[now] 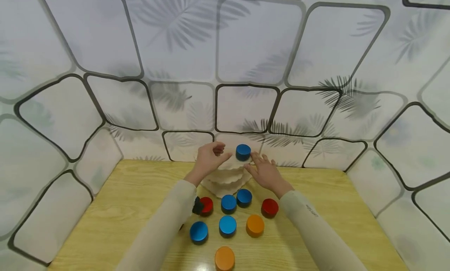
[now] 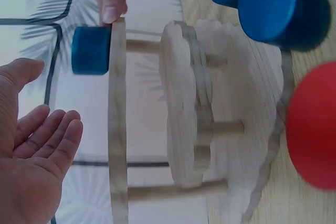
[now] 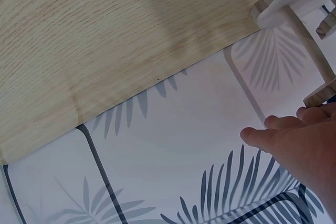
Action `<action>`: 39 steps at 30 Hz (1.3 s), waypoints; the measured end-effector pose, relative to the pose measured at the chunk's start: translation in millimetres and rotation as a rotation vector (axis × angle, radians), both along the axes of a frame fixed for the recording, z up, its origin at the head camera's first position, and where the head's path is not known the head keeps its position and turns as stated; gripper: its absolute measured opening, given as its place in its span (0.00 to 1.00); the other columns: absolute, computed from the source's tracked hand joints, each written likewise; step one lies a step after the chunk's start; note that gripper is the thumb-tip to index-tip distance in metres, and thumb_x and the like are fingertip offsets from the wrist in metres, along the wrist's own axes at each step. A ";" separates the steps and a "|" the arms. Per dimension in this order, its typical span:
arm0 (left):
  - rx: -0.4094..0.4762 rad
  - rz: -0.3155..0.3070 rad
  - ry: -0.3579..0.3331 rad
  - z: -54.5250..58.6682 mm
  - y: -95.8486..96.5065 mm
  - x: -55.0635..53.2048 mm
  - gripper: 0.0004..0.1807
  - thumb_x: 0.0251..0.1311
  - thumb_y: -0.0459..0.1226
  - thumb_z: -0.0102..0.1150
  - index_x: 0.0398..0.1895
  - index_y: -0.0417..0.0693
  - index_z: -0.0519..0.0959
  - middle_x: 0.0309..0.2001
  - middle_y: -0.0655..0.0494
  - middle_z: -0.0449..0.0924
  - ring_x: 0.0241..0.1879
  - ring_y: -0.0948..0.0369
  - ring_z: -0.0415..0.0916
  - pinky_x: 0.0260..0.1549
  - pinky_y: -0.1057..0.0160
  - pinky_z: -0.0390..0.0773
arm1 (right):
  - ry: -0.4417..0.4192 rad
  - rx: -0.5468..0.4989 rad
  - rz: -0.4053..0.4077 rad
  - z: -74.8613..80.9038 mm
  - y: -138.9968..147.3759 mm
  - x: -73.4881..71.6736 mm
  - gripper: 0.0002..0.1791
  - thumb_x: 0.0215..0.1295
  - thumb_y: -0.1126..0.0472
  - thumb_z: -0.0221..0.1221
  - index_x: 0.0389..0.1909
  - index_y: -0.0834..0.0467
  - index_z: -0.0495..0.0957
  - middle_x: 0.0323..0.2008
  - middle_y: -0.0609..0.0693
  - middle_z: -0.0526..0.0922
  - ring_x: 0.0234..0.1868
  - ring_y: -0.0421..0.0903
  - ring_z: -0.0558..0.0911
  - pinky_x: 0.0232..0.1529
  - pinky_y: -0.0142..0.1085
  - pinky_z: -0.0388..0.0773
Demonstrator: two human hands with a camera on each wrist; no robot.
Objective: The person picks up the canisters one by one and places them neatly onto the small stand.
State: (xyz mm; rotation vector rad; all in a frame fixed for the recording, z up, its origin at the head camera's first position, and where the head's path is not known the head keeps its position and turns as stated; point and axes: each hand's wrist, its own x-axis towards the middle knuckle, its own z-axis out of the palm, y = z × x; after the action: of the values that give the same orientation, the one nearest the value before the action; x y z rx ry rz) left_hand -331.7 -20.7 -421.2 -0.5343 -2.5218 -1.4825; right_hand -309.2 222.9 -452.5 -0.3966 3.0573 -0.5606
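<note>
A tiered wooden stand [image 2: 181, 108] with scalloped edges and round pegs between its boards rises at the back of the table. On its top board sits a blue cylinder [image 1: 243, 152], upright. To the left of that cylinder, my left hand [image 1: 208, 157] is held with thumb apart and fingers loosely bent; nothing is in it, and a gap shows between hand and cylinder in the left wrist view. My right hand [image 1: 268, 173] is on the other side, fingers extended, a fingertip right at the top board's edge beside the cylinder.
On the table [image 1: 140, 200] in front of the stand are several blue cylinders [image 1: 227, 225], two red ones [image 1: 269, 207] and two orange ones [image 1: 255, 225]. A patterned backdrop [image 1: 249, 110] stands directly behind the table and along both sides.
</note>
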 end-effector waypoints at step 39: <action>-0.016 0.158 -0.181 -78.3 -163.8 111.5 0.23 0.68 0.43 0.71 0.62 0.44 0.82 0.50 0.47 0.89 0.47 0.59 0.86 0.44 0.68 0.83 | -0.001 0.036 0.010 -4.3 0.5 0.7 0.43 0.85 0.37 0.39 0.85 0.62 0.47 0.84 0.66 0.49 0.83 0.72 0.50 0.75 0.79 0.42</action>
State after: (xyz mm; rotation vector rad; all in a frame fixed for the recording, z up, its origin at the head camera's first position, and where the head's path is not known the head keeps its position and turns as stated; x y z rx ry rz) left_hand -220.2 -184.5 -499.5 -0.2043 -2.6412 -1.5151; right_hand -308.5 223.4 -456.9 -0.4104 3.0574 -0.5051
